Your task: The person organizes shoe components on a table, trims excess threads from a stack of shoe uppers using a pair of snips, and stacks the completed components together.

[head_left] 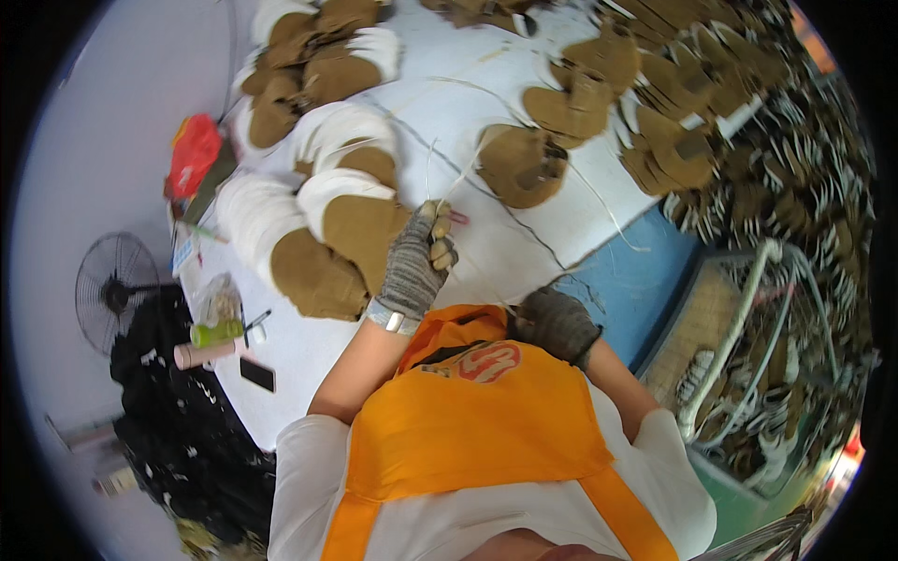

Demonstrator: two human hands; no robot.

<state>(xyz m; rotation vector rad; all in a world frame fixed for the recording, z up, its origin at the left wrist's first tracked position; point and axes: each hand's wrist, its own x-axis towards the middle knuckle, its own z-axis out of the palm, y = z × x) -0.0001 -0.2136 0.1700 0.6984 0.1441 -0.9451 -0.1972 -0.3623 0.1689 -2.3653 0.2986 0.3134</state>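
My left hand (418, 262), in a grey knit glove with tan fingertips, is closed around a thin white cord (430, 168). A small pinkish-red piece (457, 217) pokes out beside its fingers. My right hand (558, 324), in a darker grey glove, is held low against the orange apron with its fingers curled; what it grips is hidden. Left of my left hand lie stacks of brown suede shoe-upper pieces with white lining (355, 229). A separate brown upper piece (521, 166) rests on the white table (486, 234), ahead of both hands.
More brown stacks (664, 154) fill the far right of the table. A wire cage cart (748, 355) with uppers stands at right. On the left are a phone (257, 374), a pink bottle (208, 352), a red bag (194, 154), a fan (117, 292) and dark cloth (178, 421).
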